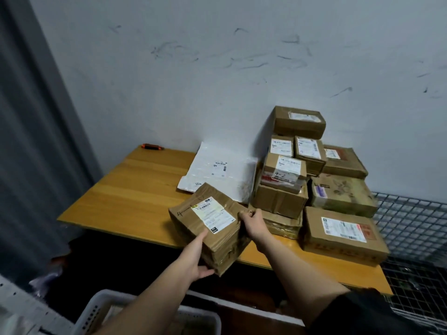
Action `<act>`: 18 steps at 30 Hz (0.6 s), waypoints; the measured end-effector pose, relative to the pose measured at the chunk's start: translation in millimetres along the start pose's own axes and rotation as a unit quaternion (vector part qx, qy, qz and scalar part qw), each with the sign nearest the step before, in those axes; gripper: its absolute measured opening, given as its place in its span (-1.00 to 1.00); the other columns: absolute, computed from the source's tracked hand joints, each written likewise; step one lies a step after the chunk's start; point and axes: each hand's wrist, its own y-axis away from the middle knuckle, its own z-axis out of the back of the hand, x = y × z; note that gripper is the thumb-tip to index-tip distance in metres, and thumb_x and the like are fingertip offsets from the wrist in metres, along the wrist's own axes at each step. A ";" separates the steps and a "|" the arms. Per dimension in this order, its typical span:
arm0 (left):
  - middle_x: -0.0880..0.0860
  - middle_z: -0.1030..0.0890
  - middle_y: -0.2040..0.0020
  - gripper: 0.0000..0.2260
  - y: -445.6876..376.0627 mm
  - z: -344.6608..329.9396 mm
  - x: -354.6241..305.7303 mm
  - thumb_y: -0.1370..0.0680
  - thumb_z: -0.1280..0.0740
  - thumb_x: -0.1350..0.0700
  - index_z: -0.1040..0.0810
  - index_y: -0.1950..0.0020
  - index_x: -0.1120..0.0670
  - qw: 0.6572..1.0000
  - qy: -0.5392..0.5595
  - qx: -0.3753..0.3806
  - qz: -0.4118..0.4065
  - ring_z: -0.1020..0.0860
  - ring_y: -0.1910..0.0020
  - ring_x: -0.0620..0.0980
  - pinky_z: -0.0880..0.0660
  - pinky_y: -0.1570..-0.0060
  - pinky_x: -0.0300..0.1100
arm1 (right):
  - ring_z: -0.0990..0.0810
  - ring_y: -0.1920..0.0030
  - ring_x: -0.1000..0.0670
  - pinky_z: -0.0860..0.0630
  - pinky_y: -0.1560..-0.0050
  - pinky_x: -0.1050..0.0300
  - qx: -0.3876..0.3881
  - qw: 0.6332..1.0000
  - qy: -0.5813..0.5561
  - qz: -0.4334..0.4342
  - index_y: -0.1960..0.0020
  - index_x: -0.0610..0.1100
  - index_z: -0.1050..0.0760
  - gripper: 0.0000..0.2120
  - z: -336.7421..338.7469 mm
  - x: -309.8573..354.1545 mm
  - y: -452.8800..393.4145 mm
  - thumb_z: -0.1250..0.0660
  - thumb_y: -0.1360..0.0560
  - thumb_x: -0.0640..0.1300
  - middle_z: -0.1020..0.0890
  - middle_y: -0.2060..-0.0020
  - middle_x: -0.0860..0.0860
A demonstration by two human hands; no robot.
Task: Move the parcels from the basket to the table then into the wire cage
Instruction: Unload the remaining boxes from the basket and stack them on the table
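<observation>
Parcels make up the whole job, and one brown cardboard parcel (210, 226) with a white shipping label is in both hands above the front edge of the wooden surface (125, 187). The left hand (200, 267) supports it from beneath at its near corner, fingers hidden under the box and the thumb lying along its side. The right hand (252, 223) grips the far right edge, its fingers (244, 215) curled over the top rim. Whether the box already rests on the wood or hangs just above it cannot be told.

Just beyond the right-hand fingers stands a stack of cardboard boxes (314, 170), piled against the wall, and a white plastic mailer (217, 172) lies flat beyond the held box. A labelled box (343, 235) sits to the right of those fingers, near the surface's right end. Past it, further right, is the wire cage (411, 218); its inside is mostly hidden, so no parcel can be confirmed there.

Below the left forearm, the rim of the white basket (96, 308) shows; what it holds is unclear.

As a judgement, the first leg looks well advanced, with many parcels already on the surface, while the second leg, into the cage, appears hardly begun or not begun.
</observation>
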 end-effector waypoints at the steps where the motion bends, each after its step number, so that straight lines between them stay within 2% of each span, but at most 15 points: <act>1: 0.20 -0.33 -0.41 -0.37 -7.1 -7.6 -3.7 -0.50 -0.38 -0.12 -0.25 -0.47 0.07 1.000 0.020 -0.007 0.007 -0.35 -0.34 0.31 -0.39 -0.26 0.23 | -0.44 -0.15 -0.12 -0.39 -0.20 0.00 0.006 1.000 0.005 0.002 -0.34 -0.18 -0.28 -0.55 -2.2 1.3 -13.1 -0.29 -0.55 -0.01 -0.45 -0.19 -0.11; 5: 0.21 -0.34 -0.39 -0.36 -35.3 -29.4 -12.0 -0.50 -0.40 -0.08 -0.21 -0.48 0.07 0.996 0.081 -0.038 0.026 -0.36 -0.32 0.30 -0.43 -0.21 0.22 | -0.35 -0.35 -0.21 -0.32 -0.40 -0.10 0.030 0.998 0.058 0.000 -0.47 -0.04 -0.25 -0.41 -11.1 5.2 -49.9 -0.35 -0.51 0.04 -0.27 -0.42 -0.14; 7: 0.22 -0.36 -0.37 -0.37 -50.9 -38.8 -13.2 -0.51 -0.39 -0.07 -0.21 -0.49 0.07 0.994 0.091 -0.052 0.029 -0.38 -0.30 0.30 -0.46 -0.13 0.19 | -0.32 -0.40 -0.22 -0.28 -0.43 -0.11 0.042 0.996 0.082 0.004 -0.52 -0.02 -0.20 -0.37 -16.6 6.8 -66.4 -0.35 -0.52 0.04 -0.25 -0.43 -0.16; 11: 0.22 -0.35 -0.37 -0.41 -77.3 -57.4 -18.0 -0.52 -0.38 -0.05 -0.25 -0.47 0.09 0.991 0.103 -0.080 0.022 -0.39 -0.29 0.29 -0.49 -0.03 0.11 | -0.37 -0.38 -0.21 -0.33 -0.39 -0.15 0.060 0.994 0.094 0.014 -0.47 -0.13 -0.19 -0.31 -31.0 8.8 -96.6 -0.41 -0.46 0.00 -0.36 -0.41 -0.14; 15: 0.24 -0.41 -0.31 -0.43 -102.9 -70.6 -26.7 -0.50 -0.42 -0.02 -0.30 -0.42 0.12 0.993 0.084 -0.084 0.019 -0.46 -0.21 0.28 -0.54 0.01 0.09 | -0.36 -0.39 -0.18 -0.32 -0.40 -0.11 0.067 0.993 0.095 0.023 -0.48 -0.16 -0.16 -0.28 -32.7 13.3 -110.2 -0.42 -0.45 -0.01 -0.36 -0.40 -0.16; 16: 0.25 -0.44 -0.29 -0.45 -108.9 -74.3 -28.8 -0.50 -0.42 0.00 -0.32 -0.40 0.13 0.994 0.077 -0.080 0.018 -0.49 -0.17 0.28 -0.56 0.05 0.08 | -0.34 -0.40 -0.18 -0.31 -0.42 -0.09 0.070 0.993 0.095 0.023 -0.50 -0.16 -0.15 -0.30 -31.2 13.6 -110.9 -0.39 -0.48 -0.05 -0.35 -0.40 -0.15; 18: 0.25 -0.50 -0.24 -0.51 -119.5 -82.0 -32.1 -0.53 -0.38 0.05 -0.33 -0.39 0.15 0.996 0.050 -0.077 0.016 -0.54 -0.08 0.23 -0.57 0.26 0.01 | -0.34 -0.40 -0.18 -0.30 -0.43 -0.05 0.081 0.991 0.110 0.016 -0.52 -0.15 -0.13 -0.33 -29.1 10.5 -113.7 -0.35 -0.50 -0.15 -0.34 -0.41 -0.15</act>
